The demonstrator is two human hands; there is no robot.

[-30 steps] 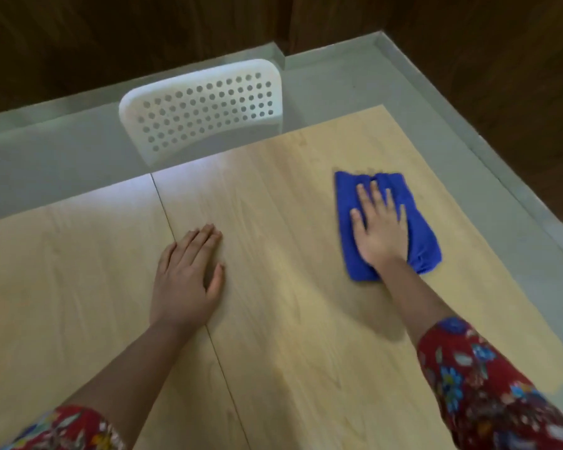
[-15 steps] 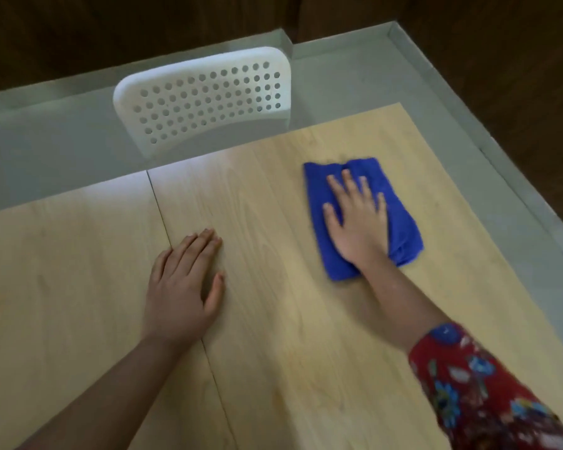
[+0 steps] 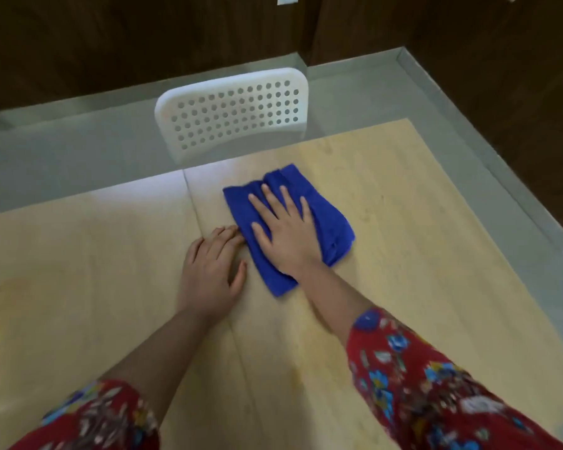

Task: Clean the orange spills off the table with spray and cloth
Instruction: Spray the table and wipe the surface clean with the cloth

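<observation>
My right hand [image 3: 286, 235] presses spread on the folded blue cloth [image 3: 330, 219]; left hand [image 3: 210, 271] lies flat beside it. I see no orange on the light wooden worktop [image 3: 403, 254] near them, so wiping looks nearly done.

I see a light wood-grain table [image 3: 403, 222] made of two panels, with a straight seam [image 3: 208, 274] running from the far edge toward me. All positions below are relative to that seam. A folded blue cloth [image 3: 329, 219] lies flat on the panel right of the seam, near the far edge, its left border just beside the seam. My right hand [image 3: 286, 235] rests palm-down on the cloth, fingers spread and flat. My left hand [image 3: 212, 274] lies palm-down directly on the wood, straddling the seam; its fingertips [image 3: 231, 230] touch the cloth's left border. Left of the seam the panel carries nothing that I can make out.
</observation>
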